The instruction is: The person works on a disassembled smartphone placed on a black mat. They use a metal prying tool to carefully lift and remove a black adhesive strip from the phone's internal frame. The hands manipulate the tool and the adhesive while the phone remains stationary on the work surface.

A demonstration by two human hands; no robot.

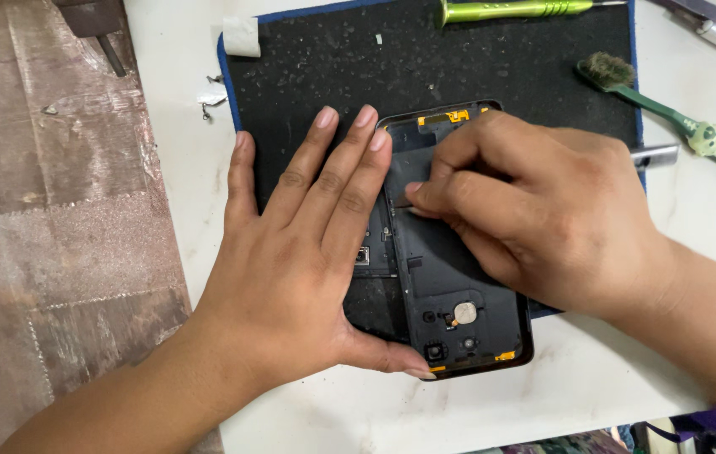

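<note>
An opened black phone [450, 286] lies with its inner side up on a black work mat [332, 67]. My left hand [290, 261] rests flat on the phone's left edge, fingers spread and thumb hooked around its near corner. My right hand [543, 210] sits over the phone's upper middle, with thumb and forefinger pinched on a thin dark sheet inside the phone. Small orange tabs show at the phone's far end and near corner. A round sensor and camera openings are visible at the near end.
A green screwdriver [509, 9] lies at the mat's far edge. A green-handled brush [677, 118] lies to the right on the white table [173, 168]. Small metal bits [211, 97] sit left of the mat. The table's left edge borders a brown floor.
</note>
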